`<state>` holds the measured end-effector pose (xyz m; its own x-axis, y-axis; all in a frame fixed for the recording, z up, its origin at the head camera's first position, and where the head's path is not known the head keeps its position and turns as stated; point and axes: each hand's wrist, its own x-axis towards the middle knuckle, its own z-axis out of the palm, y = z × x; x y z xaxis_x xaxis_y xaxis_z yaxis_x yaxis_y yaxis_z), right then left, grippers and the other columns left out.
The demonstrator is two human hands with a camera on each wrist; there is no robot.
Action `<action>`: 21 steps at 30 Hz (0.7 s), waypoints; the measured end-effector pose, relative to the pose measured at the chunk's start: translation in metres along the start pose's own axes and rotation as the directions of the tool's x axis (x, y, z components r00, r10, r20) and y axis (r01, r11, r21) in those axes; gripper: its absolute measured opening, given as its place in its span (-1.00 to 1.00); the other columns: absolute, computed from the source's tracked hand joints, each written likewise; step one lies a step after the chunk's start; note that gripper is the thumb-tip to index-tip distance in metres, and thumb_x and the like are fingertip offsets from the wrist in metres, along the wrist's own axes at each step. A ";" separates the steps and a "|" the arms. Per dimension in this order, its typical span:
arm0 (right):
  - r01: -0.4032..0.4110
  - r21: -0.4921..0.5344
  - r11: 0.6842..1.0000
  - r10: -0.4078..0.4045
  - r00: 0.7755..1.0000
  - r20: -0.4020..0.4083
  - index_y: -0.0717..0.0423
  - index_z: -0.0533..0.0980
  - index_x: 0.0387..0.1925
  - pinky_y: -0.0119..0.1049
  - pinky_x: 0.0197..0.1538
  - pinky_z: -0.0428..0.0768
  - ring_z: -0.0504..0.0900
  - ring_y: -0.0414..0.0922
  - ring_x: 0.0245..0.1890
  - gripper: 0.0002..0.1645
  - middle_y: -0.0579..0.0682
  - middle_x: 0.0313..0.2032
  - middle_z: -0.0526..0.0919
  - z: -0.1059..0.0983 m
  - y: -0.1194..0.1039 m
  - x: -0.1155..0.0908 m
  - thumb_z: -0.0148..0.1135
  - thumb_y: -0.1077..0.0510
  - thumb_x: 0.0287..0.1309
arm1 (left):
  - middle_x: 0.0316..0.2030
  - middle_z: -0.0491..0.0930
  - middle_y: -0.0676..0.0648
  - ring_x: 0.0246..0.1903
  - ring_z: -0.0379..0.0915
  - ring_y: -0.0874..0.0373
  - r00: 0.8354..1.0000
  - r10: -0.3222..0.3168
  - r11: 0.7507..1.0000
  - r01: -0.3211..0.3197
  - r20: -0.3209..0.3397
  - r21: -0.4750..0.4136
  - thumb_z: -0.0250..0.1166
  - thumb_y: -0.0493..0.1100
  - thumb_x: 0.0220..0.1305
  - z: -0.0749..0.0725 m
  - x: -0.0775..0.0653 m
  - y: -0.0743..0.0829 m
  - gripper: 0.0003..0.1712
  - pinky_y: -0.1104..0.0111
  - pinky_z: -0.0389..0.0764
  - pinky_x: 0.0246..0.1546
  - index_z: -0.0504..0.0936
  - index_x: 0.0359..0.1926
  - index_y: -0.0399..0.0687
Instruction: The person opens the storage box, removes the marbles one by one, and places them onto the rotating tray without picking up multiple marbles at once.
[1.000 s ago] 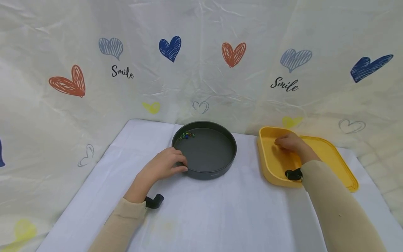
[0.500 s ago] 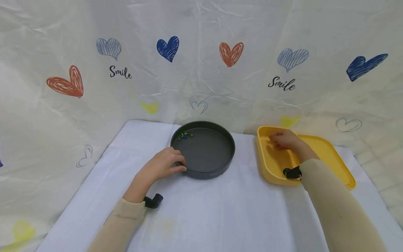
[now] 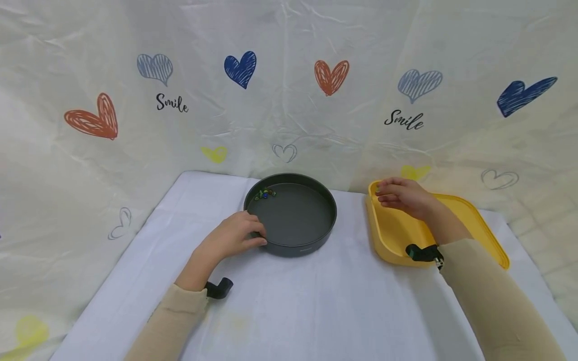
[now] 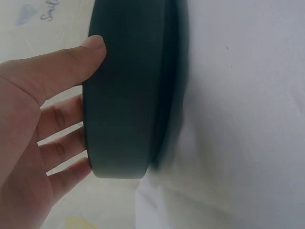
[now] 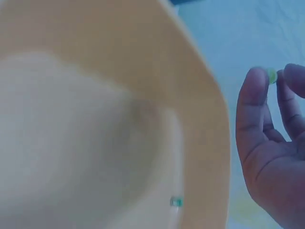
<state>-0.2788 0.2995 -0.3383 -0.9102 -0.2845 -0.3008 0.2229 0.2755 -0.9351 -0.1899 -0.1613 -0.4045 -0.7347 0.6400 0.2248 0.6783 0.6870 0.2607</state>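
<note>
My left hand (image 3: 235, 234) grips the near left rim of a round dark grey pan (image 3: 300, 215). In the left wrist view the thumb lies along the outer wall of the pan (image 4: 124, 105), with the other fingers over the rim. Several small coloured beads (image 3: 265, 194) lie at the pan's far left. Over the far left rim of a yellow plastic box (image 3: 379, 238) is my right hand (image 3: 404, 198). Its thumb and fingertip pinch a small yellow-green bead (image 5: 272, 75). Another green bead (image 5: 176, 201) lies inside the box near its wall.
A yellow lid (image 3: 474, 220) lies right of the box, partly under it in this view. White cloth (image 3: 334, 301) covers the table. Behind stands a pale sheet (image 3: 289, 115) printed with hearts. Both wrists carry small black cameras (image 3: 220, 288).
My right hand has risen from inside the yellow box to its far left rim, now with a bead between its fingertips. The left hand stays on the pan's rim.
</note>
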 end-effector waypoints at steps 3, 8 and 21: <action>0.011 0.120 0.993 -0.016 0.999 0.039 0.28 0.32 0.13 -0.37 -0.06 0.66 0.68 -0.16 -0.20 -0.67 -0.06 -0.19 0.69 0.009 -0.003 -0.002 0.05 0.17 0.48 | -0.35 0.61 0.22 -0.27 0.46 0.22 1.000 0.000 1.000 0.000 0.001 0.005 0.47 0.02 0.18 0.000 0.000 0.000 -0.90 0.30 0.50 -0.14 0.74 -0.32 0.19; 0.014 0.202 0.979 -0.032 0.996 0.087 0.17 0.42 0.01 -0.35 -0.07 0.67 0.67 -0.15 -0.23 -0.81 -0.01 -0.19 0.68 0.024 -0.006 0.000 0.09 0.19 0.45 | -0.36 0.61 0.22 -0.28 0.46 0.21 1.000 0.004 1.000 -0.004 -0.006 0.001 0.48 0.00 0.17 0.001 0.000 0.000 -0.91 0.29 0.50 -0.15 0.74 -0.34 0.19; 0.080 0.083 0.993 -0.090 0.989 0.116 0.22 0.37 0.02 -0.35 -0.04 0.66 0.65 -0.15 -0.25 -0.77 0.03 -0.15 0.64 0.065 -0.006 0.008 0.08 0.18 0.47 | -0.36 0.61 0.19 -0.27 0.46 0.21 1.000 0.017 1.000 -0.017 -0.017 -0.003 0.48 -0.01 0.17 0.000 -0.001 0.001 -0.91 0.28 0.50 -0.14 0.74 -0.34 0.17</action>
<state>-0.2647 0.2353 -0.3469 -0.8799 -0.4126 -0.2356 0.1775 0.1744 -0.9685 -0.1891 -0.1614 -0.4042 -0.7235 0.6454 0.2450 0.6903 0.6751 0.2602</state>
